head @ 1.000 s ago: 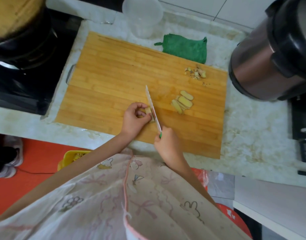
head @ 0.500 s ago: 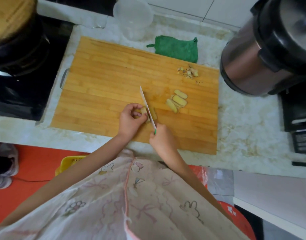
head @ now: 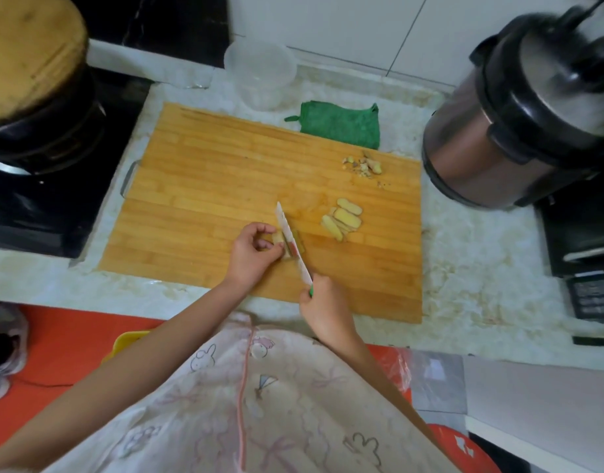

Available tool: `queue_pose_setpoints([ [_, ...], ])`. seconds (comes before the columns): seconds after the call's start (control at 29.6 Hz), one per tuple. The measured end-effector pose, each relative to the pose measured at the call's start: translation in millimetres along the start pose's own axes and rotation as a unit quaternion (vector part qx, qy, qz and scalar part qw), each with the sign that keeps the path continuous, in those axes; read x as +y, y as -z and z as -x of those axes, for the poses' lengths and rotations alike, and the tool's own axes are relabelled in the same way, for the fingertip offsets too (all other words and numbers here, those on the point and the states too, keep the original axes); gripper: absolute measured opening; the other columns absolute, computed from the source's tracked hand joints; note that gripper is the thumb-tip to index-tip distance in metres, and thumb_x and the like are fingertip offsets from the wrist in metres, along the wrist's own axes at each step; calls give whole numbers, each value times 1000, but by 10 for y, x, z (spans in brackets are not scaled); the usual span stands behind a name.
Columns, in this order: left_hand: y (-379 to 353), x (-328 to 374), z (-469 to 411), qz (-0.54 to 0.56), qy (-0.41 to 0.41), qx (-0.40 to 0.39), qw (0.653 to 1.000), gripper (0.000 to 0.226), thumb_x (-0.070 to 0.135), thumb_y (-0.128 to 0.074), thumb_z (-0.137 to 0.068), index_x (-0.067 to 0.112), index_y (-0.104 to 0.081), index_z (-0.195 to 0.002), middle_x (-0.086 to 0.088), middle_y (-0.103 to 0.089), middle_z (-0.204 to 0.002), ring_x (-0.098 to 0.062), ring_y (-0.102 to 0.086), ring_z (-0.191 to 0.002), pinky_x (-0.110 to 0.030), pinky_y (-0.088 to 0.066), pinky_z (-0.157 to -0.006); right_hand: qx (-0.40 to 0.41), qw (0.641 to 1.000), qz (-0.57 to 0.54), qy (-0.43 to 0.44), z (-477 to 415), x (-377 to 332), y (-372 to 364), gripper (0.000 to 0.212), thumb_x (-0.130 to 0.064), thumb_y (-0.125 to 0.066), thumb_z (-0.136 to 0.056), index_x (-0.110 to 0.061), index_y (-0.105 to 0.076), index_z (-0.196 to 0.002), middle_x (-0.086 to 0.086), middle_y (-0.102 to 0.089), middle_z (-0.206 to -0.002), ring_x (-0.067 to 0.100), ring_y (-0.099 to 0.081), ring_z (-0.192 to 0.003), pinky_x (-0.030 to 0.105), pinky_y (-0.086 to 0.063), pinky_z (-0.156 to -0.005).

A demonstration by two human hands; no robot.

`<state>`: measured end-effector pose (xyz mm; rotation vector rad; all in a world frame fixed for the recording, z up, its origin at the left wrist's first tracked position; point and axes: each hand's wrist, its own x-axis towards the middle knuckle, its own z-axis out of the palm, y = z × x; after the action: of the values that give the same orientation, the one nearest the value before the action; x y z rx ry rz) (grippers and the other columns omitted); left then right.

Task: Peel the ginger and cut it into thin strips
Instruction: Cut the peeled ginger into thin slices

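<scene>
The left hand (head: 251, 252) pinches the ginger (head: 277, 238) — right hand (head: 326, 307) holds the knife (head: 292, 242) across it.

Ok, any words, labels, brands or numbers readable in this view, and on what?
No text here can be read.
On the black appliance's control panel: pale marks, too blurred to read.
On the white knife blade: reddish marks, too small to tell.
On the pale printed garment: cartoon drawings only, no words.

This is a home kitchen. A marble counter (head: 471, 274) carries a wooden board (head: 208, 186) with ginger (head: 345, 216), a pressure cooker (head: 492, 155) and a green cloth (head: 341, 126). A pot (head: 48, 138) stands on the black stove (head: 27, 216). White tiles (head: 345, 25) cover the wall behind.
</scene>
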<state>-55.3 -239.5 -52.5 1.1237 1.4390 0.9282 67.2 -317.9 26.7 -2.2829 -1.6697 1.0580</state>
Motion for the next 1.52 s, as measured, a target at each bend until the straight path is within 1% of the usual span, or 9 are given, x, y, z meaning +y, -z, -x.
queue_pose_setpoints([
  [0.17, -4, 46, 6, -3, 4, -5, 1000, 27, -6, -70, -78, 9, -55, -95, 1, -56, -76, 5, -52, -52, -9, -43, -60, 4, 1000, 28, -1, -28, 44, 8, 18, -11, -42, -95, -5, -58, -101, -1, -46, -68, 20, -47, -61, 27, -27, -50],
  [0.27, 2, 54, 1, -6, 9, -2, 1000, 27, -7, -70, -78, 12, -56, -92, 2, -56, -74, 5, -52, -51, -10, -43, -60, -1, 1000, 20, -3, 8, 21, -6, 17, -8, -43, -94, -4, -58, -100, -2, -46, -65, 22, -49, -68, 26, -30, -58],
  [0.54, 23, 68, 29, -3, 2, -7, 1000, 33, -7, -70, -79, 21, -54, -86, 1, -55, -73, 3, -52, -52, -11, -44, -61, 15, 1000, 0, 3, -179, -217, 61, 20, -9, -44, -92, -4, -58, -106, 14, -62, -87, 33, -60, -86, 26, -28, -59],
  [0.71, 42, 59, 23, -5, -6, -16, 1000, 31, -4, -70, -81, 22, -53, -86, 1, -55, -70, -6, -53, -59, -11, -44, -62, -1, 1000, 7, -2, -110, -23, 78, 23, -9, -44, -94, -5, -59, -112, -1, -49, -69, 13, -44, -56, 21, -27, -46],
  [0.88, 54, 59, 34, -10, -2, -26, 1000, 29, 0, -71, -82, 23, -54, -88, 0, -56, -66, -12, -55, -65, -25, -47, -69, 60, 998, 6, -19, -116, 194, 243, 26, -8, -44, -95, -5, -60, -115, -8, -43, -64, 5, -40, -53, 15, -23, -40],
  [1.15, -19, 93, 45, -19, -16, -34, 999, 29, -2, -71, -81, 20, -53, -87, 2, -56, -72, 1, -54, -55, -9, -43, -59, 92, 995, 21, 19, -123, 313, 342, 20, -9, -46, -95, -12, -65, -99, -7, -40, -54, 6, -36, -44, 18, -23, -38],
  [1.22, -42, 107, 44, -25, -19, -41, 999, 27, 1, -72, -81, 20, -54, -88, 0, -57, -70, -5, -56, -60, -12, -45, -60, 98, 995, -4, 8, -98, 338, 307, 22, -11, -45, -95, -13, -64, -107, -4, -44, -55, 7, -37, -43, 19, -23, -39],
  [1.35, -118, 149, -8, -18, -11, -38, 999, 26, 6, -75, -81, 23, -55, -86, -3, -59, -75, -25, -60, -69, -35, -50, -71, 72, 996, -42, -20, -61, 372, 281, 20, -15, -44, -96, -7, -60, -86, 4, -51, -64, 12, -39, -47, 20, -23, -39],
  [1.52, -184, 142, -27, 16, 11, -25, 1000, 24, 6, -76, -80, 22, -58, -86, -4, -60, -68, -22, -61, -63, -35, -54, -70, 27, 998, -34, -34, -79, 362, 203, 22, -16, -45, -95, -2, -61, -92, 6, -52, -67, 13, -41, -49, 21, -24, -40],
])
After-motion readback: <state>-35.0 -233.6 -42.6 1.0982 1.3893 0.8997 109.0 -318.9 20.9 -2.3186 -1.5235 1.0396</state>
